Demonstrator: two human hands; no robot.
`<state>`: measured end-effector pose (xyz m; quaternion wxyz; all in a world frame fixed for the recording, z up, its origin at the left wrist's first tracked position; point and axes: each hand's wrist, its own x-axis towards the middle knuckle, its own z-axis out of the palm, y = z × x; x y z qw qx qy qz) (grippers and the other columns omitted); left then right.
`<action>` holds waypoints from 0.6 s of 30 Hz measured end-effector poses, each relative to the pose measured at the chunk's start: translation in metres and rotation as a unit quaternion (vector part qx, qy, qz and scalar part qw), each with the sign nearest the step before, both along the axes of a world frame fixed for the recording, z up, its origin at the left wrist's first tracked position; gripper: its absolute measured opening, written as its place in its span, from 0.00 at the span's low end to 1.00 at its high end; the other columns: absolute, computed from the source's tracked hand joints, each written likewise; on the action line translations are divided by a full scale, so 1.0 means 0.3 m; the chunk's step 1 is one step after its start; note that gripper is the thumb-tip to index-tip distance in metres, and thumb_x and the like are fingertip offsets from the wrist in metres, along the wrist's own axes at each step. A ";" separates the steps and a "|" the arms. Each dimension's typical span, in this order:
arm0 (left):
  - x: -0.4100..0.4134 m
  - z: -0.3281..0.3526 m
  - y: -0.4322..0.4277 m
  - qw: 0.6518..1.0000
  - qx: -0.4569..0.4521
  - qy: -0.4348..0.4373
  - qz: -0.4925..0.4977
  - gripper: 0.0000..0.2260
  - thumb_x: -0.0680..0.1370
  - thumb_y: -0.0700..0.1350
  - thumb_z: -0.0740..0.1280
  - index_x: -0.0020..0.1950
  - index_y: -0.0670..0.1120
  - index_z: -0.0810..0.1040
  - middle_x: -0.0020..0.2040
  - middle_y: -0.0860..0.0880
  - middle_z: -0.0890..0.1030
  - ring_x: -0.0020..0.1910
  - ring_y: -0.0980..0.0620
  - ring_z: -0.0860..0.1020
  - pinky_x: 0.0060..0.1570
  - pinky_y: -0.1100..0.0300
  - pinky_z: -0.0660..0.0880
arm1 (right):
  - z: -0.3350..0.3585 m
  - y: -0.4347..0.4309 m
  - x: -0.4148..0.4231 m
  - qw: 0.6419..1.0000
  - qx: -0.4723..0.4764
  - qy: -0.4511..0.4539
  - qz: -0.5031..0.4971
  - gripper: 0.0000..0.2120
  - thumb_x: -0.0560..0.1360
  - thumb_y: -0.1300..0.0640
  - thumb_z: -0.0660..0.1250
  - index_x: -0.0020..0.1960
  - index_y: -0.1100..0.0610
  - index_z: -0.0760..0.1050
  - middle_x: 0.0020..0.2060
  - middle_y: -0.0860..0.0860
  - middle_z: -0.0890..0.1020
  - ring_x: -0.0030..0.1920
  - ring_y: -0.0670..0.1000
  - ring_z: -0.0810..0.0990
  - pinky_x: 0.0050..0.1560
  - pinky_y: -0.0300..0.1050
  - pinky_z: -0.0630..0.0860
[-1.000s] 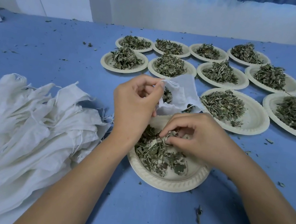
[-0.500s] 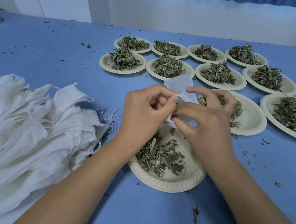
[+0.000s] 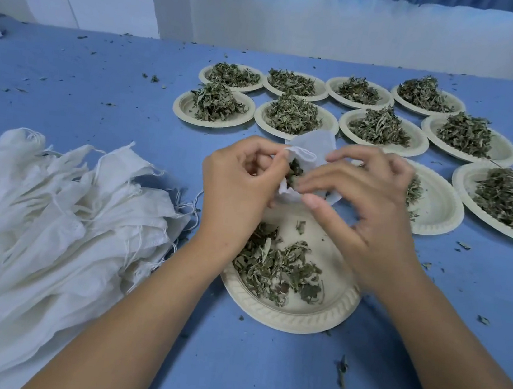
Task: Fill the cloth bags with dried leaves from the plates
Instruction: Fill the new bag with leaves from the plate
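Note:
A small white cloth bag point(image 3: 315, 145) is held up over the near paper plate point(image 3: 298, 314), which carries a thin layer of dried leaves point(image 3: 275, 267). My left hand point(image 3: 239, 189) pinches the bag's open rim on its left side. My right hand point(image 3: 361, 208) is at the bag's mouth, thumb and fingertips pressed together on dried leaves there, the other fingers spread. Dark leaves show inside the opening. The lower part of the bag is hidden behind my hands.
A heap of empty white cloth bags point(image 3: 48, 225) lies at the left. Several paper plates piled with leaves point(image 3: 295, 114) stand in rows behind, a half-empty plate point(image 3: 435, 211) at my right hand, and another plate point(image 3: 508, 201) at the far right. Leaf crumbs dot the blue table point(image 3: 99, 92).
My right hand lifted from the near plate with a pinch of leaves and came up to the bag's mouth. My left hand kept hold of the bag, shifting slightly right.

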<state>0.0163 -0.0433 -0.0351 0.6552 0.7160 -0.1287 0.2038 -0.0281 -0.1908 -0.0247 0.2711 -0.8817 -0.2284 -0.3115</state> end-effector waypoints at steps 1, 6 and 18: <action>0.005 0.002 0.005 1.000 -0.010 0.003 0.012 0.06 0.76 0.41 0.71 0.39 0.48 0.82 0.25 0.50 0.76 0.21 0.57 0.71 0.26 0.66 0.69 | 0.004 -0.005 0.000 0.999 0.016 -0.035 0.022 0.14 0.74 0.45 0.65 0.41 0.54 0.82 0.43 0.42 0.82 0.55 0.47 0.73 0.59 0.49 0.58; 0.011 0.002 0.006 0.999 -0.024 0.012 0.017 0.08 0.76 0.41 0.70 0.38 0.49 0.81 0.24 0.52 0.76 0.20 0.58 0.71 0.25 0.67 0.69 | -0.028 0.036 -0.001 0.953 -0.142 0.164 0.212 0.14 0.68 0.48 0.76 0.51 0.53 0.82 0.49 0.47 0.81 0.56 0.48 0.74 0.61 0.47 0.66; 0.006 -0.003 0.001 1.000 -0.012 0.008 0.006 0.05 0.77 0.41 0.70 0.41 0.46 0.83 0.25 0.50 0.76 0.21 0.59 0.71 0.26 0.68 0.68 | -0.008 -0.012 0.007 0.946 0.106 0.228 0.206 0.07 0.67 0.62 0.77 0.45 0.57 0.83 0.41 0.47 0.85 0.45 0.49 0.84 0.52 0.48 0.80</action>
